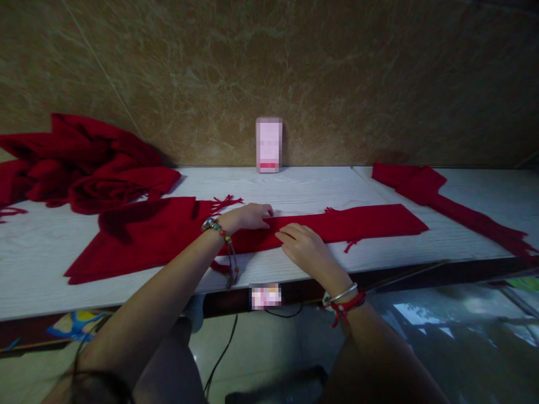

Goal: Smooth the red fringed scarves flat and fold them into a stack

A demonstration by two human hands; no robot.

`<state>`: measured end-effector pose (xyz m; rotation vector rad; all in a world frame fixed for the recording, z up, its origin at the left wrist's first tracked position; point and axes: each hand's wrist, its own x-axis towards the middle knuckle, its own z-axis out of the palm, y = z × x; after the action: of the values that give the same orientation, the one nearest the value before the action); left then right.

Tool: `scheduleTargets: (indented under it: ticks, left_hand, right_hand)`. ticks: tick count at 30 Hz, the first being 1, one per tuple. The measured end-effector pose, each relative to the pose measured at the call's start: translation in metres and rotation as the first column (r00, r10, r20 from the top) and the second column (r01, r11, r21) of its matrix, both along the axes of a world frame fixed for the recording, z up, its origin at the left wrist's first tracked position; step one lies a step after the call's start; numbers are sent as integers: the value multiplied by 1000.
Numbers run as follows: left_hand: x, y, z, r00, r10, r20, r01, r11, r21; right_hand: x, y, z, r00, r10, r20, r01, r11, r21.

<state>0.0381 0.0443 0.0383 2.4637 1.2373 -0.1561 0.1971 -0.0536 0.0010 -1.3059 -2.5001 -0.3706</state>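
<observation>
Scarf (370, 221), red with fringed ends, lies flat along the white table (295, 188). At its middle the left hand (251, 216) and the right hand (305, 247) rest on it side by side, each grip open, palm down, fingers on the cloth and closed round nothing. It looks soft, light and limp, apt to sag and slide on the smooth top, so pinching an edge or corner seems best; a heap of red cloth (84, 163) lies left, a second scarf (442, 196) right, a pink box (268, 145) behind.
</observation>
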Motion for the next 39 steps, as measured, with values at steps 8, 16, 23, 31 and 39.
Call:
scheduleTargets:
  ticks: [8, 16, 23, 31, 39]
  left_hand:
    - [0, 17, 9, 997, -46, 55, 55, 983, -177]
    - [-4, 21, 3, 991, -36, 126, 58, 984, -170]
    - [-3, 24, -5, 987, -36, 159, 62, 985, -160]
    - [-1, 28, -8, 977, 0, 214, 44, 978, -204]
    - [17, 28, 26, 899, 69, 432, 51, 964, -260]
  right_hand:
    - [-4, -4, -5, 999, -40, 11, 39, 996, 78]
    - [-12, -7, -8, 997, -67, -30, 70, 990, 126]
    - [-15, -9, -10, 991, -128, -27, 130, 989, 71]
    - [-16, -9, -10, 993, -113, -22, 115, 984, 133]
    - [9, -1, 15, 979, -120, -167, 171, 927, 334]
